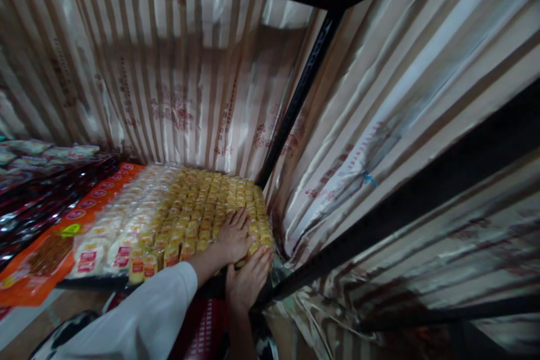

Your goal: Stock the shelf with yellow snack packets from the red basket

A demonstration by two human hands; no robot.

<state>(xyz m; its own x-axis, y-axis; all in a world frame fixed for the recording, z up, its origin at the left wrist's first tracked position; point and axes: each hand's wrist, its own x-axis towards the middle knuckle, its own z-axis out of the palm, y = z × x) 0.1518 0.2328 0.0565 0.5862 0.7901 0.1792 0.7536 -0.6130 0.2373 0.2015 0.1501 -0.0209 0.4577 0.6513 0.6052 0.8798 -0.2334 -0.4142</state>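
Many small yellow-wrapped packets (pixel 189 211) stand packed in tight rows on a dark shelf in the head view. My left hand (pixel 233 237) lies flat on top of the rows near their right end, fingers stretched forward. Just in front of it, my right hand (pixel 250 281) rests against the near right corner of the packets. Its fingers are extended and its thumb is apart. Both hands look open, touching packets without gripping one. Whatever lies right under the palms is hidden.
To the left lie white packets (pixel 93 253), orange bags (pixel 40 261) and dark shiny packs (pixel 50 194). A black shelf post (pixel 295 104) and a slanting bar (pixel 379 214) flank the right side. Striped printed sheeting (pixel 177 73) hangs behind. A red basket (pixel 200 326) sits below.
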